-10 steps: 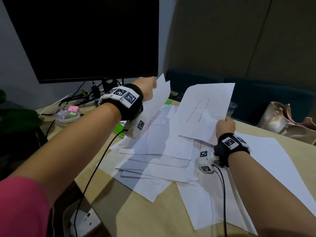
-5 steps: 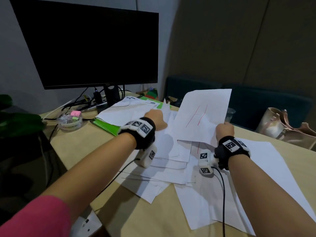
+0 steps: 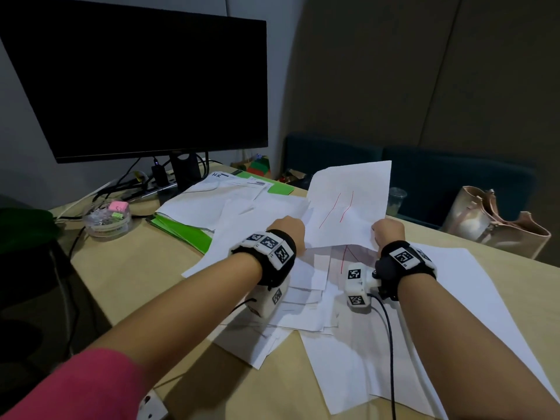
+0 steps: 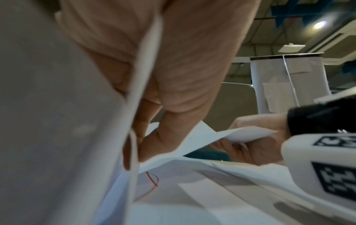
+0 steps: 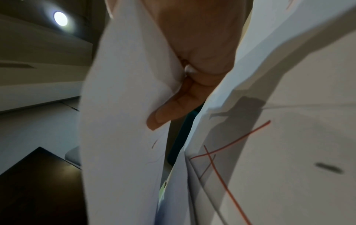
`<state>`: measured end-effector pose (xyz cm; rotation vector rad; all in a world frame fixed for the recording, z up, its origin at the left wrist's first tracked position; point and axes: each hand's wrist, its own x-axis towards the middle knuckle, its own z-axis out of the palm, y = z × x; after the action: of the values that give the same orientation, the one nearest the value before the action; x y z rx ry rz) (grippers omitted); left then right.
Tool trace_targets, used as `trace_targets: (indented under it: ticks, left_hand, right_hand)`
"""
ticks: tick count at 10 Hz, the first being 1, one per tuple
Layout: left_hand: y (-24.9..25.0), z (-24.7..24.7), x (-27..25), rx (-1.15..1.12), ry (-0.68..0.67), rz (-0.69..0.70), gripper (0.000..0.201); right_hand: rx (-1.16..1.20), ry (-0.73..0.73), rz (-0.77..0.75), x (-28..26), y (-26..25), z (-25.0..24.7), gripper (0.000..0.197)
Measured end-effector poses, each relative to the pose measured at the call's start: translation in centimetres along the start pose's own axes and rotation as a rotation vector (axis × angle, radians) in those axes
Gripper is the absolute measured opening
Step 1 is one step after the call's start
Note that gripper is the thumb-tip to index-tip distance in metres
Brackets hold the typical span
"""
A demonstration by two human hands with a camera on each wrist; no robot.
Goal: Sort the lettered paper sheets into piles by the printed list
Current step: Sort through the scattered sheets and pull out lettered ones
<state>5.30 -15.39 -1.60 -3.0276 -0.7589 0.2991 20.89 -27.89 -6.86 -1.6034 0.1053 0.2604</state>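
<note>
**Both hands on paper at the pile**

Desk (image 3: 130,286) surface is bare toward its left edge. I see right hand (image 3: 388,234) pinching the raised red-lettered sheet (image 3: 348,204) above the loose pile (image 3: 306,295). Left hand (image 3: 289,230), earlier lifted toward the monitor (image 3: 136,83), now grips a pile sheet.

Two hands showed in the head view, a left hand (image 3: 289,230) and a right hand (image 3: 388,234), each with one wristband. One raised sheet (image 3: 348,204) with red strokes stood at centre. The loose sheets (image 3: 306,301) heaped below it overlapped too much to count. One monitor (image 3: 136,86) filled the upper left, one clear dish (image 3: 106,221) sat at left, one green folder (image 3: 181,230) lay beside it, and one bag (image 3: 491,222) stood at right.
</note>
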Motion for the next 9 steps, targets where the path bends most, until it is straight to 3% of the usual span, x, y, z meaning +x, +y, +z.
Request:
trace_targets:
  ticks: [1,2,3,4,5,6,7,8,9]
  left_hand:
    - [-1.2,-1.0,-0.1,-0.055,0.079,0.002,0.020]
    - [-2.7,-3.7,-0.5,-0.045,0.113,-0.018,0.018]
    - [-4.7,-6.5,-1.0,-0.077,0.189,-0.032,0.009]
    - [-5.9,-7.3,-1.3,-0.143,0.261,0.008,0.023]
    - [-5.0,-5.7,-1.2,-0.114,0.205,0.045,0.030]
    - [-3.3,-3.0,-1.0,-0.120,0.135,0.050,0.027]
    - [-1.3,-0.6,-1.0,-0.104,0.092,0.106,0.024]
    - [0.6,1.3,-1.0,-0.029,0.057,0.144,0.045]
    - [2.0,2.2,-0.6,-0.007,0.021,0.161,0.057]
  right_hand:
    - [-0.398,0.029,-0.107,-1.0,-0.3,0.2,0.023]
    - [-0.014,0.057,-0.029,-0.6,-0.4,-0.3,0.035]
    - [-0.211,0.105,-0.055,-1.6,-0.2,-1.3,0.025]
    - [-0.475,0.113,0.022,-2.4,0.0,-1.9,0.032]
    - [-0.299,0.120,0.124,-3.1,-0.3,-2.1,0.032]
    - [-0.055,0.092,0.143,-3.1,0.6,-1.7,0.021]
    - [0.219,0.093,0.132,-1.7,2.2,-0.9,0.041]
    - [0.133,0.047,0.110,-1.7,2.1,-0.9,0.042]
    - [0.098,0.078,0.076,-0.9,2.6,-1.1,0.027]
